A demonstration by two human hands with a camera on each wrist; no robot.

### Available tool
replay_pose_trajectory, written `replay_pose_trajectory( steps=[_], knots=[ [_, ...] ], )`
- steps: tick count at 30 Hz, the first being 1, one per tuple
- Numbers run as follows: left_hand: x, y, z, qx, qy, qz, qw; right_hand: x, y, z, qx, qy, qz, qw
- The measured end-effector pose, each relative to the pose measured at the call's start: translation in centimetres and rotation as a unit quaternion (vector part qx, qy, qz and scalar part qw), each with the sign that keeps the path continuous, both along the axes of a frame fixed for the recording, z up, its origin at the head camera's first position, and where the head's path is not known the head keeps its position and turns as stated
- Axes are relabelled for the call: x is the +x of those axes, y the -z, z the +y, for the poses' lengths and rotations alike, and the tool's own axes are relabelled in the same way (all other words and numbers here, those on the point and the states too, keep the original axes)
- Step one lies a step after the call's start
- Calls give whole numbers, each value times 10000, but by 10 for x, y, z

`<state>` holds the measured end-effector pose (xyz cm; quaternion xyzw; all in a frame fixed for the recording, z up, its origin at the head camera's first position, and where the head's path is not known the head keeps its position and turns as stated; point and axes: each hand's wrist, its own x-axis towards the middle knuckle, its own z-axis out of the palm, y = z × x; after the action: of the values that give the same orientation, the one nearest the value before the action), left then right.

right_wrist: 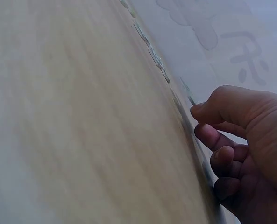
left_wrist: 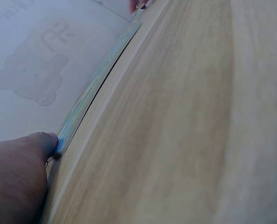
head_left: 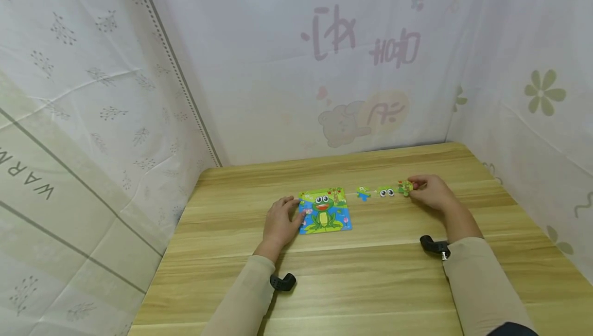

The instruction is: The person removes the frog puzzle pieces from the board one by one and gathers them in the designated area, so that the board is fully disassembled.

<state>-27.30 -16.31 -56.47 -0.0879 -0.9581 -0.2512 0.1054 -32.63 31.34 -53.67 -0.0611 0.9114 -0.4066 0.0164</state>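
Observation:
A square frog puzzle point(head_left: 325, 211), bright green and blue, lies on the wooden table. My left hand point(head_left: 280, 221) rests at its left side, thumb touching the near part of that edge and fingers by the far left corner. From the left wrist, the thumb point(left_wrist: 44, 143) meets the puzzle's thin edge point(left_wrist: 98, 86). At the right, my right hand point(head_left: 432, 192) pinches the edge of a small green puzzle piece point(head_left: 405, 188) between thumb and fingers. The right wrist view shows curled fingers point(right_wrist: 224, 158); the piece is mostly hidden there.
Between puzzle and right hand lie a blue-and-green piece point(head_left: 363, 194) and a piece with two cartoon eyes point(head_left: 386, 192). Behind the table point(head_left: 370, 279) hangs a printed cloth point(head_left: 278, 68). Black wrist cameras sit at the left cuff point(head_left: 283, 282) and right cuff point(head_left: 434, 245).

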Motion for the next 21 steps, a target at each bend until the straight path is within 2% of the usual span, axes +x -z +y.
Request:
replay_pose_trajectory(
  steps=[5, 21],
  knots=[
    [-1, 1, 0, 32, 44, -12, 10000, 1, 1, 4, 2, -78, 89, 9999],
    [-1, 0, -1, -39, 33, 9, 10000, 1, 4, 4, 128, -164, -86, 9997]
  ],
)
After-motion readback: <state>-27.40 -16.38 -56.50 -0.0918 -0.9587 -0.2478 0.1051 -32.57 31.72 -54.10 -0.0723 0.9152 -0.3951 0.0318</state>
